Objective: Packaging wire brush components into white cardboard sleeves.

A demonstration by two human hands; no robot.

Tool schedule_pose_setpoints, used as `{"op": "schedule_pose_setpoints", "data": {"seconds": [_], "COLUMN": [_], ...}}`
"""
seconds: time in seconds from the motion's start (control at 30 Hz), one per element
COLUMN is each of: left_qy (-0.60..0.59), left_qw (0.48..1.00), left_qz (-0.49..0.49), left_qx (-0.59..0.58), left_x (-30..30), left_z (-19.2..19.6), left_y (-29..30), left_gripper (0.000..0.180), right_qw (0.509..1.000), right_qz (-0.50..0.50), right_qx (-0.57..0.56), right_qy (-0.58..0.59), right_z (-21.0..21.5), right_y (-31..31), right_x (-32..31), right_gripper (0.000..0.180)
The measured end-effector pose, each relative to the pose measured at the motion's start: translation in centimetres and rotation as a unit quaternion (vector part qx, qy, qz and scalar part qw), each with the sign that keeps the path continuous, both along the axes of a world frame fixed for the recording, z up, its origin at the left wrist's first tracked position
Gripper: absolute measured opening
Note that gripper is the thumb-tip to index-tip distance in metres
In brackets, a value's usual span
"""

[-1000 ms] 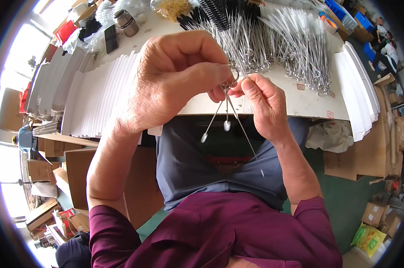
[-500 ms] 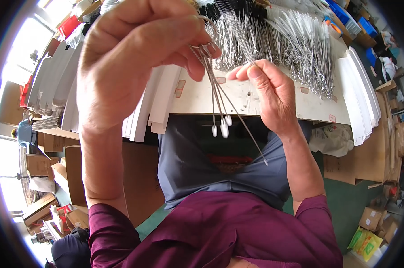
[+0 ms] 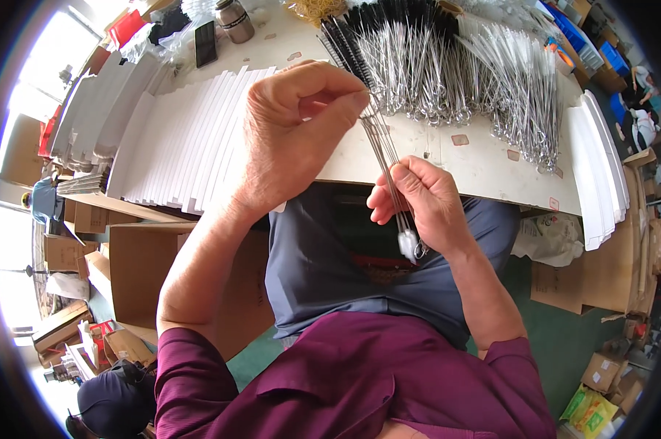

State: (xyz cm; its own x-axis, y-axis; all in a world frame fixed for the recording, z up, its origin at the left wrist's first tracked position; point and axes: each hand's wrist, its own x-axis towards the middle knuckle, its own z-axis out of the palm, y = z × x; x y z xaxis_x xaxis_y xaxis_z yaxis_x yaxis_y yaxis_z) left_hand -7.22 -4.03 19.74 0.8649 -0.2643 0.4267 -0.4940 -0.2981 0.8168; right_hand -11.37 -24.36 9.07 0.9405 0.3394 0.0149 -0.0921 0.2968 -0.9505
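Observation:
My left hand (image 3: 294, 124) is raised over the white table (image 3: 484, 164), thumb and fingers pinched on the upper ends of a small bundle of thin wire brushes (image 3: 389, 168). The wires run down and to the right into my right hand (image 3: 425, 205), which closes around their lower part. White tufted tips (image 3: 408, 243) stick out below the right hand, above my lap. The bundle hangs just off the table's near edge.
Several piles of wire brushes, some with black bristles (image 3: 389, 29), others plain (image 3: 520, 80), cover the far table. Rows of white folded cards (image 3: 177, 139) lie at left, another stack (image 3: 601, 168) at right. Cardboard boxes (image 3: 125, 271) stand on the floor.
My left hand has moved away from the camera, still pinching the wires. My right hand slid down and closed around the bundle near its white tips, gathering the splayed wires together.

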Motion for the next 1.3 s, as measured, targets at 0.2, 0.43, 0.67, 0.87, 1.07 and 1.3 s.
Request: {"op": "schedule_pose_setpoints", "data": {"seconds": [0.2, 0.43, 0.67, 0.87, 1.07, 1.3], "left_qy": [0.185, 0.181, 0.147, 0.165, 0.172, 0.102], "left_qw": [0.969, 0.964, 0.963, 0.96, 0.945, 0.97], "left_qz": [-0.042, -0.003, 0.042, 0.032, -0.014, 0.03], "left_qx": [-0.156, -0.194, -0.221, -0.223, -0.277, -0.218], "left_x": [0.9, 0.9, 2.8, 3.3, 3.2, 2.6], "left_z": [-2.6, -3.2, -6.7, -7.8, -9.1, -9.0], "left_y": [0.9, 0.8, 1.7, 2.4, 2.4, 1.8], "left_gripper": [0.017, 0.016, 0.018, 0.018, 0.015, 0.017], "right_qw": [1.0, 0.999, 0.997, 0.993, 0.992, 0.989], "right_qz": [-0.01, 0.01, 0.033, 0.058, 0.065, 0.023], "right_qx": [-0.01, -0.031, -0.035, -0.037, -0.047, -0.113], "right_qy": [0.006, 0.017, 0.063, 0.098, 0.102, 0.091], "right_z": [-1.1, -2.7, -3.1, -3.4, -3.5, -3.1], "right_y": [-0.4, -2.1, -2.6, -2.7, -2.7, -2.1], "right_x": [-0.7, -2.2, -4.0, -4.6, -4.7, -4.8], "right_gripper": [0.034, 0.037, 0.035, 0.031, 0.03, 0.029]}}
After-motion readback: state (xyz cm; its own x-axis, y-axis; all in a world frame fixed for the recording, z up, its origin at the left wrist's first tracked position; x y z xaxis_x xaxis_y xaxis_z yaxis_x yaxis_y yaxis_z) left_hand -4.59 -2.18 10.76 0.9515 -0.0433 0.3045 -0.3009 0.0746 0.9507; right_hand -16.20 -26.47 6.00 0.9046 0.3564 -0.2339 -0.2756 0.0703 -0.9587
